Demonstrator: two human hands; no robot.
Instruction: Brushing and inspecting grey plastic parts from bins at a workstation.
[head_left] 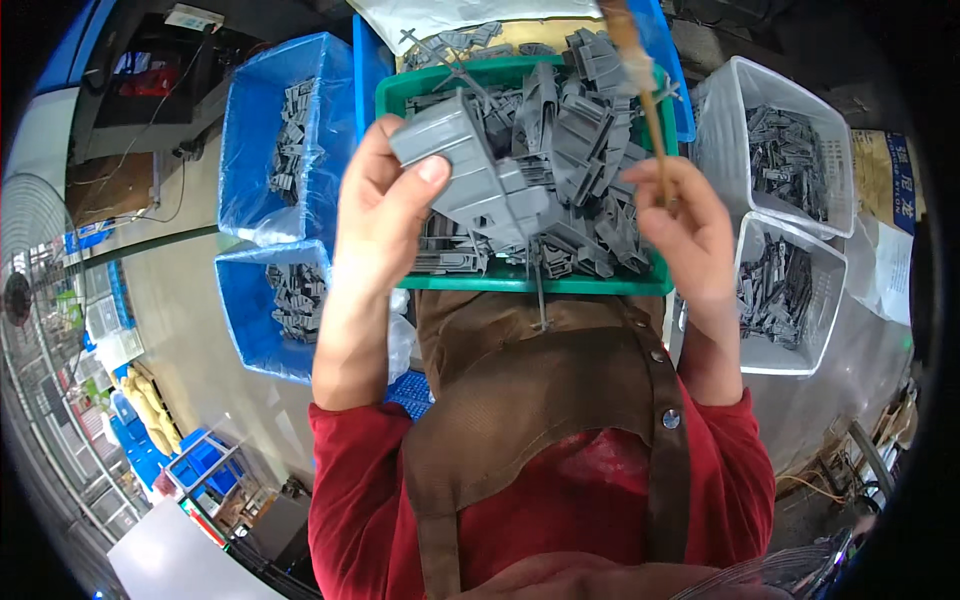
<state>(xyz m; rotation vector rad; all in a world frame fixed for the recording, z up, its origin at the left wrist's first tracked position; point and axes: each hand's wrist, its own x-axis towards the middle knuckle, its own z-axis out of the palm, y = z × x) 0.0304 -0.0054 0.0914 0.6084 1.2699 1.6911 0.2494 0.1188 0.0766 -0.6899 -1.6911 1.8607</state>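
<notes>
My left hand (380,205) is closed on a grey moulded plastic part (462,160), thumb on top of its flat face. Thin sprue rods (541,290) stick out from the part, one of them pointing down toward my apron. In my right hand (692,225) I grip a long wooden stick-like tool (652,125); it stands raised, and its thicker orange-brown far end is blurred near the top edge, so its exact kind is unclear. Both hands are above a green crate (540,286) heaped with similar grey plastic parts (585,140). The tool and the held part are apart.
Two blue lined bins (232,165) with small grey pieces stand on the left. Two white bins (742,140) with grey pieces stand on the right. A blue crate (372,75) is behind the green one. A fan (25,290) is at the far left.
</notes>
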